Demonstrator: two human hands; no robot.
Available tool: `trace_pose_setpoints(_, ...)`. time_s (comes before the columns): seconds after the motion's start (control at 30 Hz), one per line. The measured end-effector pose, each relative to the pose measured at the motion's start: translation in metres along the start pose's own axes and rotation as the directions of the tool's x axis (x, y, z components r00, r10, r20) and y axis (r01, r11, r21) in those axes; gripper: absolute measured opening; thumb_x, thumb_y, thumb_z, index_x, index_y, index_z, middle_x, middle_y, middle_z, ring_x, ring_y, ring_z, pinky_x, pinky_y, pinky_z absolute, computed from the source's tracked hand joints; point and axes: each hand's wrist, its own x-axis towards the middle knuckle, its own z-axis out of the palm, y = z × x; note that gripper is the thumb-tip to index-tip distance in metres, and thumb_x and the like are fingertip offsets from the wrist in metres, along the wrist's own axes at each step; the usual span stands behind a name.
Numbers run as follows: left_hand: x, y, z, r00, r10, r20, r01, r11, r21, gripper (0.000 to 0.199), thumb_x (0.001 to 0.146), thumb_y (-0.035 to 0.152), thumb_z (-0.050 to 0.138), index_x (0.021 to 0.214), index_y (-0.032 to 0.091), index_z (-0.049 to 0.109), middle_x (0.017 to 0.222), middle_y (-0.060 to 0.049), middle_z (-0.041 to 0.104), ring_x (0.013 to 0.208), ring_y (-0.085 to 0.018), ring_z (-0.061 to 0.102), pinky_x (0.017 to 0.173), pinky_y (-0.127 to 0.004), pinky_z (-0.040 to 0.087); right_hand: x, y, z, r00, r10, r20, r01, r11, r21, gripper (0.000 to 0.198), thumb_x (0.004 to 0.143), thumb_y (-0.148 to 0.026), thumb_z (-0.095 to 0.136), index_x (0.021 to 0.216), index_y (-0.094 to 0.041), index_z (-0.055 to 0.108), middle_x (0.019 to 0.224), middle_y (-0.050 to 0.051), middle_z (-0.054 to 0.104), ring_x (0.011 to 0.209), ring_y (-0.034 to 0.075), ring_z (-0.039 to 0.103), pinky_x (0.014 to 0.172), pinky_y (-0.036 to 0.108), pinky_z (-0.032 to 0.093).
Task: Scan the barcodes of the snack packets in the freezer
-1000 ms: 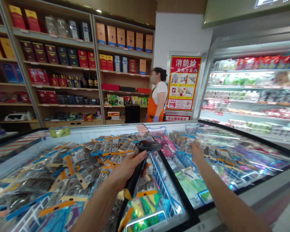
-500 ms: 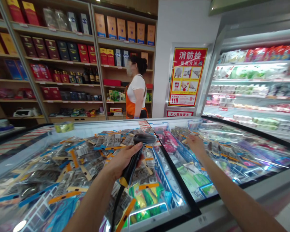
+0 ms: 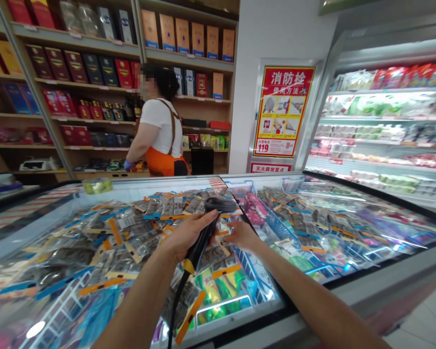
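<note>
My left hand is wrapped round the handle of a black and yellow barcode scanner, its head level and pointing right. A black cable hangs from the handle's lower end. Just right of the scanner is my right hand, its fingers pointing left and apart, with nothing visible in them. Both hands are above the chest freezer, where many small clear packets with dark contents and blue or orange strips lie heaped. Green and yellow packages show below my hands.
A black divider and freezer rim run to my right. Blue wire baskets hold more packets. Tape sits on the far left rim. Behind the freezer a person in an orange apron stands before shelves of boxes.
My right hand has moved left from above the right-hand basket to beside the scanner. The scanner has barely shifted. The person behind the freezer has moved left.
</note>
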Motion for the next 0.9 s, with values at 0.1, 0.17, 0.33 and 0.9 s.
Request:
trace_pose_setpoints(0.1, 0.002, -0.002, -0.001, 1.0, 0.002, 0.006, -0.002, 1.0, -0.005, 0.035, 0.063, 0.046, 0.058, 0.07, 0.013, 0.05, 0.054, 0.001, 0.054, 0.042, -0.007, 0.048, 0.041, -0.018, 0.04, -0.001, -0.003, -0.01, 0.984, 0.173, 0.045, -0.174, 0.985, 0.013, 0.018, 0.054, -0.018, 0.062, 0.072, -0.016, 0.061, 0.041, -0.006, 0.046, 0.038, 0.008, 0.041, 0.039, 0.019, 0.029)
trace_pose_setpoints(0.17, 0.004, -0.004, -0.002, 1.0, 0.0, 0.012, 0.0, 1.0, 0.0, 0.035, 0.064, 0.047, 0.057, 0.07, 0.013, 0.05, 0.055, 0.001, 0.055, 0.042, -0.007, 0.049, 0.041, -0.018, 0.041, -0.003, -0.004, -0.021, 0.973, 0.222, 0.061, -0.226, 0.972, 0.068, 0.014, 0.058, -0.018, 0.058, 0.071, -0.016, 0.06, 0.04, -0.007, 0.042, 0.036, 0.006, 0.038, 0.036, 0.018, 0.026)
trace_pose_setpoints(0.33, 0.008, -0.01, -0.001, 0.999, -0.02, 0.038, 0.02, 1.0, 0.019, 0.033, 0.065, 0.046, 0.057, 0.069, 0.014, 0.05, 0.054, 0.0, 0.055, 0.042, -0.007, 0.049, 0.042, -0.018, 0.041, -0.003, 0.001, -0.041, 0.963, 0.27, 0.017, -0.267, 0.937, 0.224, 0.006, 0.061, -0.022, 0.055, 0.066, -0.018, 0.054, 0.044, -0.006, 0.046, 0.04, 0.007, 0.042, 0.037, 0.017, 0.032)
trace_pose_setpoints(0.9, 0.008, -0.019, 0.014, 0.987, -0.08, 0.14, 0.075, 0.996, 0.044, 0.035, 0.064, 0.047, 0.057, 0.07, 0.014, 0.046, 0.055, 0.001, 0.054, 0.042, -0.006, 0.048, 0.042, -0.018, 0.037, 0.03, 0.049, -0.081, 0.858, 0.004, -0.513, 0.101, 0.979, 0.178, 0.023, 0.06, -0.03, 0.057, 0.079, -0.017, 0.058, 0.066, 0.002, 0.064, 0.067, 0.02, 0.059, 0.061, 0.031, 0.045)
